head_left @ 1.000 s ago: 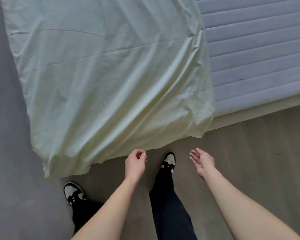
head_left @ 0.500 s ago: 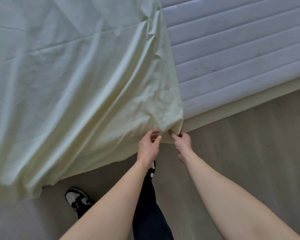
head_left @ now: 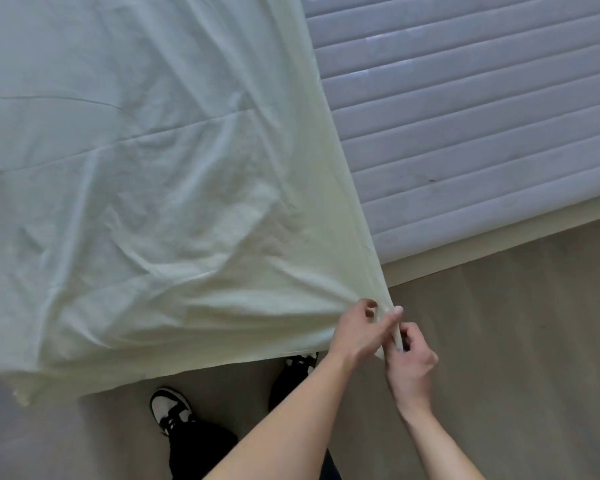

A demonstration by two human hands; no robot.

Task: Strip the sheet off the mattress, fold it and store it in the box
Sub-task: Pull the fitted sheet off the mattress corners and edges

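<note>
You hold one corner of the pale yellow sheet (head_left: 146, 188) with both hands. Your left hand (head_left: 359, 329) pinches the cloth between thumb and fingers, right at the corner. Your right hand (head_left: 411, 367) sits just beside it and a bit nearer to you, with its fingers curled round the sheet's edge. The two hands touch each other.

The sheet is big and wrinkled. It covers the left part of the mattress (head_left: 482, 126) and hangs over the near side, down toward the floor (head_left: 516, 341). From your hands, one edge of the sheet runs in a tight, straight line up and away across the bed. To the right of that line the mattress is bare. It is grey-white with long padded stripes. A cream strip, the bed base (head_left: 499, 242), shows under its near edge.

The floor is light wood. You stand close to the bed. Your left shoe (head_left: 170, 410), black and white, is flat on the floor below the sheet. Your other shoe (head_left: 300, 362) peeks out just under the sheet's hem, partly hidden by your left arm. Dark trousers cover your legs.
</note>
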